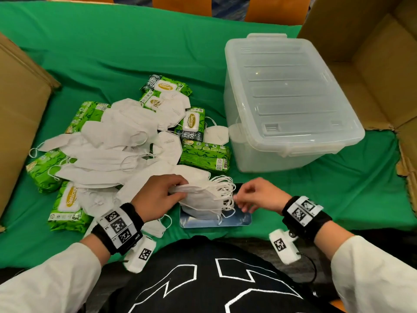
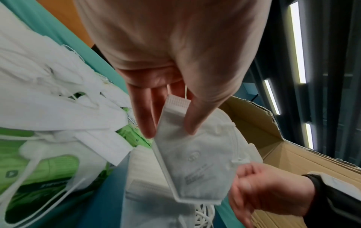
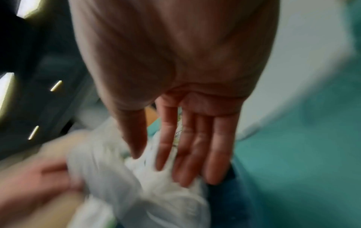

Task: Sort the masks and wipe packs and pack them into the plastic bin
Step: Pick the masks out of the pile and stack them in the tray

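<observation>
My left hand (image 1: 178, 188) pinches the near end of a stack of folded white masks (image 1: 200, 197), which lies on a flat blue-grey tray (image 1: 241, 220). In the left wrist view, the left hand (image 2: 170, 131) holds the top mask (image 2: 195, 162) between thumb and fingers. My right hand (image 1: 242, 199) is at the stack's ear loops with its fingers fairly straight. In the blurred right wrist view, the right hand (image 3: 175, 166) touches white masks (image 3: 166, 185). A loose mask pile (image 1: 117, 141) and green wipe packs (image 1: 205, 157) lie to the left. The clear plastic bin (image 1: 286, 98) has its lid on.
Open cardboard boxes stand at the left (image 1: 20, 109) and right (image 1: 372, 64) of the green cloth (image 1: 112, 46). One mask (image 1: 216, 134) leans beside the bin. More wipe packs (image 1: 67, 206) lie half under the pile.
</observation>
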`<state>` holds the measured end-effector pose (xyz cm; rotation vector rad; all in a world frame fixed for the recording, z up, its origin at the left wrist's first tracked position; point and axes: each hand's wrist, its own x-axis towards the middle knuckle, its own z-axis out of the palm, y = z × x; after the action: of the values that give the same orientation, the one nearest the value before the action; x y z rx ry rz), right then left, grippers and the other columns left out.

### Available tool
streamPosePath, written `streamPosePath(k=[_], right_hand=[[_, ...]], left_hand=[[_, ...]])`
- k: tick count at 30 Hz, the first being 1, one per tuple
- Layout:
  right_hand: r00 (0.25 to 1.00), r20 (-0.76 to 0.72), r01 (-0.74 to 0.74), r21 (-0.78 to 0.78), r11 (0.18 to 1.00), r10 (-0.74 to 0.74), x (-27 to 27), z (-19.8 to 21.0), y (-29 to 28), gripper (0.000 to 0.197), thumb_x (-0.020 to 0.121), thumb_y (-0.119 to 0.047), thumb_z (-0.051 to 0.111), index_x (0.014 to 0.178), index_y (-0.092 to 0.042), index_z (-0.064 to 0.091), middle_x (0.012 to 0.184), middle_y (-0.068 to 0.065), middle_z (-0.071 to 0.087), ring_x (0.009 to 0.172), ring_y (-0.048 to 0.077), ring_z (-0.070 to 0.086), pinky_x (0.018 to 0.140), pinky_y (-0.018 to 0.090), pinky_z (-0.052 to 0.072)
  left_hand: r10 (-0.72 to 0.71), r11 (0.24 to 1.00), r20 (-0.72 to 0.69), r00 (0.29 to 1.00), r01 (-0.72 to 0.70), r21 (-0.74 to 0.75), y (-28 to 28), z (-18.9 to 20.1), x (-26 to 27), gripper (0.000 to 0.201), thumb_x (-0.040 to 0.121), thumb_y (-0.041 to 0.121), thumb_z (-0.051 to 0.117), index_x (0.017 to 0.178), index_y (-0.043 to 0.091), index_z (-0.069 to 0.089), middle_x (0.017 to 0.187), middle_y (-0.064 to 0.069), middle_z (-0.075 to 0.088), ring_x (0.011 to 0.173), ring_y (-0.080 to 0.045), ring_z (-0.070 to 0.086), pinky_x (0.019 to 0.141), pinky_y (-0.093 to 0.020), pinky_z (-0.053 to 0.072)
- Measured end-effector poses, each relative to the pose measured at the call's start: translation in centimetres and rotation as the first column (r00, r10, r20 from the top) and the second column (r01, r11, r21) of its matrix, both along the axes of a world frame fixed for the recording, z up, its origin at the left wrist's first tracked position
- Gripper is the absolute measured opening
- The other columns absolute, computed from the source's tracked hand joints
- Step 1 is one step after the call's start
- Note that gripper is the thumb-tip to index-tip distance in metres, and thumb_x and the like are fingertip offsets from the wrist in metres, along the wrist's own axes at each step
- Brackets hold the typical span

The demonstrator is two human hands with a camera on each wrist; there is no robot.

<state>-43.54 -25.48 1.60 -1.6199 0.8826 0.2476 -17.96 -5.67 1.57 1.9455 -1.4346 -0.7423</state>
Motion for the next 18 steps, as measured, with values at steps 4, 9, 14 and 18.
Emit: streamPosePath(k=[4,9,14,18], right_hand=[[0.877,-0.246,-0.479,-0.502,0.720,0.412,1.4,-0.9,1.9,0.024,0.082,-0.049,0.076,0.082,-0.025,0.073,0.078,-0.006,0.074,0.074,0.011,0.069,0.068,0.033,0.058],[0.759,-0.425,-0.599,-0.752,0.274,0.493,4.1,-2.2,4.0,0.047,0.083,-0.066,0.066,0.075,-0.019,0.063,0.085,0.005,0.071,0.079,0.029,0.065,0.062,0.033,0.040],[0.641,-0.510,-0.682,-0.722,0.120,0.573,4.5,-3.8,3.9,0.049,0.073,-0.064,0.075,0.064,-0.017,0.069,0.066,0.003,0.065,0.063,0.029,0.064,0.060,0.034,0.047],[0.672,-0.495,-0.645,-0.756,0.108,0.551,5.1,-4.8,3.6,0.039,0.079,-0.042,0.042,0.058,-0.016,0.063,0.058,0.003,0.061,0.052,0.028,0.060,0.056,0.028,0.045]], left_hand=[[0.124,0.992,-0.148,0.981,-0.126,-0.002,-0.8,0.2,1.5,0.010,0.082,0.023,0.080,0.088,0.026,0.073,0.083,0.014,0.073,0.077,0.003,0.063,0.072,-0.016,0.044],[0.096,0.993,-0.389,0.916,-0.059,0.106,-1.2,0.5,2.3,0.020,0.074,0.026,0.080,0.092,0.017,0.078,0.093,-0.002,0.078,0.091,-0.024,0.071,0.087,-0.037,0.053],[0.109,0.990,-0.488,0.866,-0.049,0.134,0.4,-0.3,2.3,0.017,0.077,0.019,0.083,0.093,0.016,0.079,0.095,-0.006,0.078,0.091,-0.022,0.072,0.088,-0.039,0.054],[0.103,0.994,-0.583,0.806,-0.057,0.096,1.1,-0.6,1.9,0.018,0.081,-0.001,0.080,0.092,0.013,0.080,0.094,-0.011,0.078,0.085,-0.014,0.068,0.082,-0.026,0.053]])
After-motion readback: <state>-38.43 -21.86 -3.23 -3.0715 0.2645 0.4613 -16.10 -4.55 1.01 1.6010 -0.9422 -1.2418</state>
